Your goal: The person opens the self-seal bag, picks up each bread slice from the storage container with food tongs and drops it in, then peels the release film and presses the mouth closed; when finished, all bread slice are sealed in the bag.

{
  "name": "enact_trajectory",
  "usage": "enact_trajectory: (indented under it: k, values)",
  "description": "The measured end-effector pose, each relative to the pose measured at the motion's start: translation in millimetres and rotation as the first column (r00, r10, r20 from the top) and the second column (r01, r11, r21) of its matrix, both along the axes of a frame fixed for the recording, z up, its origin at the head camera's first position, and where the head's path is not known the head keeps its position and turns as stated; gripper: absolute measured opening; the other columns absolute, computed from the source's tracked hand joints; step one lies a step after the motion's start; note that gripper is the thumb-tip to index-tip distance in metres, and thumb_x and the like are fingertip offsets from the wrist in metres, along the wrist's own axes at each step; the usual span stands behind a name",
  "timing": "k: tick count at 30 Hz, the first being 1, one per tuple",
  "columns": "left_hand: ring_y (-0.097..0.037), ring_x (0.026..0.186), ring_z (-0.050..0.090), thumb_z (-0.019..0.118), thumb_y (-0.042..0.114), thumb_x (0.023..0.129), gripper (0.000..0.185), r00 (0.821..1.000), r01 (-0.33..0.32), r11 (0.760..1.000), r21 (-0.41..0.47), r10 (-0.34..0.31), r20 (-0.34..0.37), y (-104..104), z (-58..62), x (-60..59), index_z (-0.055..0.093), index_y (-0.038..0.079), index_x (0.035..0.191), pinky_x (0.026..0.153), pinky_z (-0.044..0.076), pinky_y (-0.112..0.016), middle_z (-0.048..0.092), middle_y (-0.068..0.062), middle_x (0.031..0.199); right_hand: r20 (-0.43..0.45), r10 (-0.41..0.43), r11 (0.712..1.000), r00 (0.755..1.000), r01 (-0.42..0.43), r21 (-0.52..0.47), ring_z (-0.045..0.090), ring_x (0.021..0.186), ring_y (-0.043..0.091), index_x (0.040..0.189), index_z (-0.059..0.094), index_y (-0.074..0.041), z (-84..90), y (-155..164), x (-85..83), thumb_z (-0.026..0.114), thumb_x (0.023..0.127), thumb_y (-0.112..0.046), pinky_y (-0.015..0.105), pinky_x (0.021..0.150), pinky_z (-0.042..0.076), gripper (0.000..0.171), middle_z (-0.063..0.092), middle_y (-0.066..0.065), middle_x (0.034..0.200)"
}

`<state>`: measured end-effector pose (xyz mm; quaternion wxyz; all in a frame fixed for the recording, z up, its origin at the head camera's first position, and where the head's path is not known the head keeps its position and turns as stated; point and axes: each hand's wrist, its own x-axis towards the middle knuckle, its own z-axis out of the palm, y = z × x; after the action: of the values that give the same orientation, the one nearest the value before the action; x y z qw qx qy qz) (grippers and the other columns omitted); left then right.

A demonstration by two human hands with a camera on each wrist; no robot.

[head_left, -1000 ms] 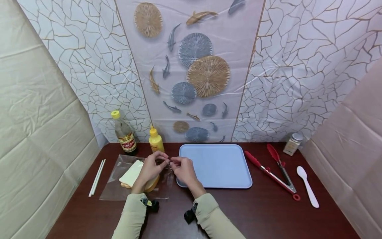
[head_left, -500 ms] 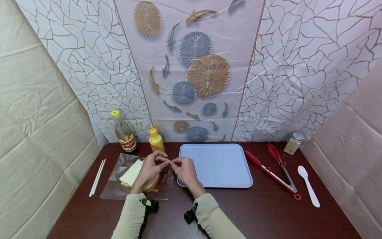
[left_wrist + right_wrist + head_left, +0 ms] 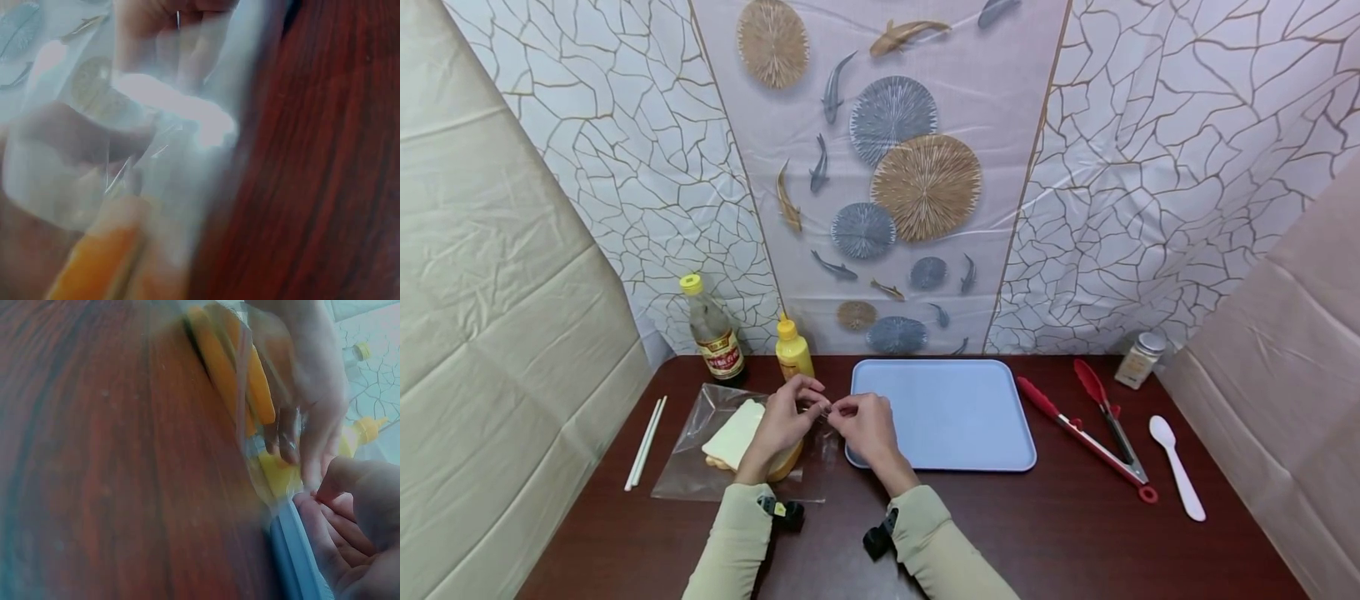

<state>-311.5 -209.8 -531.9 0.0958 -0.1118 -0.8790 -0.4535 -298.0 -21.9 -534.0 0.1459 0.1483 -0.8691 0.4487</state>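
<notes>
Both hands met at the mouth of the clear plastic bag, over its right edge. Left hand pinched one film lip between thumb and fingertips; right hand pinched the facing lip, fingers curled, knuckles toward the tray. Each grip was clenched on film only, not on the contents. Opposed pinches suited pulling the two layers apart or working a seal; which one, the blur in both wrist views did not settle.

The bag lay flat on the counter, closed end toward the person's left, mouth raised a little by the hands. Inside sat a sandwich, pale bread uppermost, orange-yellow filling showing at the edge in the right wrist view. It lay under the left palm, weighting the bag so the film could be drawn taut.

Just beside the right hand sat the blue tray, its near left corner close to the bag's mouth. Behind the bag stood a yellow squeeze bottle and a dark sauce bottle. White chopsticks lay left of the bag. Well apart on the right: red tongs, white spoon, small jar.
</notes>
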Motion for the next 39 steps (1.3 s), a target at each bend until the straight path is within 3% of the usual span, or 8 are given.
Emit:
enact_trajectory:
  k: [5,9,12,25,32,39]
  values:
    - [-0.027,0.099,0.079,0.079,0.005,0.098,0.024,0.998,-0.056,0.995,0.083,0.057,-0.01,-9,-1.6,-2.1,0.069,0.002,0.12,0.091,0.058,-0.04,0.084,-0.009,0.099,0.04,0.025,0.998,0.999,-0.022,-0.058,0.077,0.072,0.009,0.091,0.087,-0.012,0.8,2,0.1,0.08,0.09,-0.009,0.021,0.067,0.059,0.008,0.083,-0.001,0.082]
    - [-0.03,0.106,0.08,0.082,0.012,0.098,0.032,0.999,-0.022,0.993,0.112,0.018,0.037,-13,-0.1,-1.9,0.068,-0.001,0.124,0.104,0.055,-0.051,0.084,-0.01,0.102,0.09,0.11,0.99,0.99,-0.101,-0.099,0.08,0.079,0.014,0.101,0.086,-0.008,-0.7,1,-0.7,0.078,0.097,-0.008,0.02,0.069,0.061,0.009,0.084,0.004,0.091]
    - [-0.03,0.106,0.079,0.082,0.013,0.098,0.032,0.998,-0.009,0.995,0.103,0.003,0.055,-12,1.3,-2.2,0.069,-0.001,0.124,0.106,0.054,-0.053,0.084,-0.01,0.102,0.109,0.15,0.984,0.983,-0.137,-0.112,0.081,0.084,0.017,0.106,0.084,-0.004,-1.8,-1,-0.9,0.076,0.099,-0.008,0.02,0.072,0.062,0.012,0.084,0.007,0.096]
    - [-0.021,0.109,0.078,0.083,0.011,0.097,0.03,0.993,0.052,0.993,0.105,-0.063,0.102,-14,1.9,-1.1,0.072,0.002,0.123,0.103,0.051,-0.037,0.085,-0.005,0.101,0.104,0.144,0.981,0.984,-0.128,-0.145,0.082,0.087,0.018,0.111,0.083,-0.005,-1.5,-5,0.1,0.077,0.101,-0.011,0.022,0.073,0.063,0.013,0.084,0.01,0.098]
    - [-0.021,0.105,0.08,0.082,0.009,0.096,0.034,0.984,0.1,0.985,0.139,-0.119,0.136,-17,0.3,1.1,0.071,0.002,0.128,0.091,0.055,-0.023,0.085,-0.008,0.102,0.054,0.114,0.993,0.992,-0.113,-0.023,0.08,0.082,0.012,0.104,0.085,-0.009,-3.2,-6,-0.2,0.077,0.101,-0.014,0.019,0.07,0.061,0.009,0.085,0.004,0.095]
    - [-0.031,0.105,0.081,0.082,0.008,0.097,0.036,0.977,0.138,0.976,0.171,-0.162,0.135,-18,0.5,0.8,0.069,-0.001,0.129,0.083,0.056,-0.02,0.084,-0.015,0.103,0.041,0.066,0.997,0.997,-0.068,0.048,0.078,0.078,0.009,0.089,0.082,-0.013,-0.1,-5,1.1,0.079,0.093,-0.01,0.02,0.07,0.06,0.005,0.082,-0.001,0.084]
